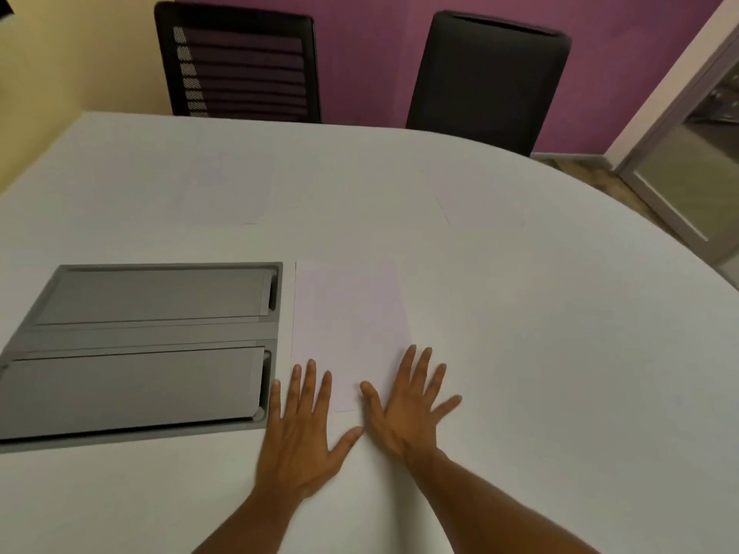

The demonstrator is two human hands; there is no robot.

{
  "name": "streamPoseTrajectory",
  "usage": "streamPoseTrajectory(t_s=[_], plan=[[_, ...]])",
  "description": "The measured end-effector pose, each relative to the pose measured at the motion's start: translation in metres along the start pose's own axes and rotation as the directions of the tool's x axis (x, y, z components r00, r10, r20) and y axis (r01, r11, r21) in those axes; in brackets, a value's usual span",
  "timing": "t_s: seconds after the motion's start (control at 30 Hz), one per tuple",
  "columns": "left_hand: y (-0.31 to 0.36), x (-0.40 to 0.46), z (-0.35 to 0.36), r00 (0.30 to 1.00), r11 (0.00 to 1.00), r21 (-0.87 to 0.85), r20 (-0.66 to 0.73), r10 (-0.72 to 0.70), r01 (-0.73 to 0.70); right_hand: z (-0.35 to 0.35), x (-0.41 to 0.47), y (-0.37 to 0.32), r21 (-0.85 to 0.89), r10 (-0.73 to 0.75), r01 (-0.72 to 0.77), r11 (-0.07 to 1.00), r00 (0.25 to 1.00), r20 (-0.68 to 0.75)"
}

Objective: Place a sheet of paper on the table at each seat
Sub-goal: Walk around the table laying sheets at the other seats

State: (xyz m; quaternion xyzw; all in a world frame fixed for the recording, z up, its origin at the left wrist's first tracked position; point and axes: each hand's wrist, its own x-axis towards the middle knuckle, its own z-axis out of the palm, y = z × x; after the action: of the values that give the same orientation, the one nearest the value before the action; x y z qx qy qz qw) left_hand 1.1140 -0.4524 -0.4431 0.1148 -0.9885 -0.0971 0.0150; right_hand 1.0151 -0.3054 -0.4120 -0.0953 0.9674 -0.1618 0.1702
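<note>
A pale sheet of paper (pixel 350 321) lies flat on the white table (pixel 540 333) just in front of me. My left hand (pixel 302 433) rests flat with fingers spread, its fingertips on the sheet's near left corner. My right hand (pixel 404 409) lies flat and spread over the sheet's near right corner. Neither hand grips anything. A second faint sheet (pixel 228 189) lies before the far left chair (pixel 240 62). A third faint sheet (pixel 480 209) lies before the far right chair (pixel 486 82).
A grey cable hatch with two lids (pixel 148 349) is set into the table at the left, right beside the near sheet. The table's rounded edge curves away at the right. A glass door (pixel 688 153) stands at the far right.
</note>
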Motion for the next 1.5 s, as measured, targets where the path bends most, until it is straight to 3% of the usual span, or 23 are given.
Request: streamPoseTrajectory(t_s=[0.23,0.47,0.7,0.93,1.1,1.23,1.3,1.43,1.5], plan=[[0.000,0.001,0.002,1.000,1.000,-0.008,0.028,0.003,-0.002,0.004,-0.002,-0.004,-0.128,-0.010,0.014,0.992,1.000,0.029],[0.001,0.001,-0.001,0.999,1.000,0.004,0.032,-0.016,0.016,0.008,-0.001,-0.001,-0.106,-0.039,0.037,0.994,0.999,-0.019],[0.001,0.001,-0.002,0.999,1.000,-0.002,0.041,-0.023,0.023,-0.008,0.009,-0.011,0.109,-0.006,0.018,0.994,0.994,-0.106],[0.002,0.002,-0.001,0.998,0.999,-0.008,0.050,-0.032,0.033,-0.037,0.031,-0.024,0.379,0.064,-0.001,0.925,0.986,-0.153],[0.003,0.002,-0.002,0.999,0.999,-0.013,0.041,-0.035,0.035,-0.039,0.034,-0.029,0.410,-0.048,0.082,0.909,0.994,-0.093],[0.003,0.004,-0.001,0.998,0.999,-0.026,0.047,-0.037,0.039,-0.033,0.032,-0.035,0.496,-0.102,0.174,0.851,0.980,-0.169],[0.003,0.004,-0.002,0.999,0.999,-0.024,0.042,-0.030,0.031,-0.036,0.033,-0.039,0.624,-0.001,0.102,0.775,0.987,-0.160],[0.002,0.003,-0.003,0.999,0.999,-0.011,0.044,-0.031,0.031,-0.054,0.047,-0.037,0.806,0.266,-0.211,0.553,0.962,0.070],[0.002,0.003,-0.003,0.999,0.999,-0.017,0.042,-0.031,0.032,-0.062,0.055,-0.034,0.806,0.316,-0.323,0.496,0.932,0.178]])
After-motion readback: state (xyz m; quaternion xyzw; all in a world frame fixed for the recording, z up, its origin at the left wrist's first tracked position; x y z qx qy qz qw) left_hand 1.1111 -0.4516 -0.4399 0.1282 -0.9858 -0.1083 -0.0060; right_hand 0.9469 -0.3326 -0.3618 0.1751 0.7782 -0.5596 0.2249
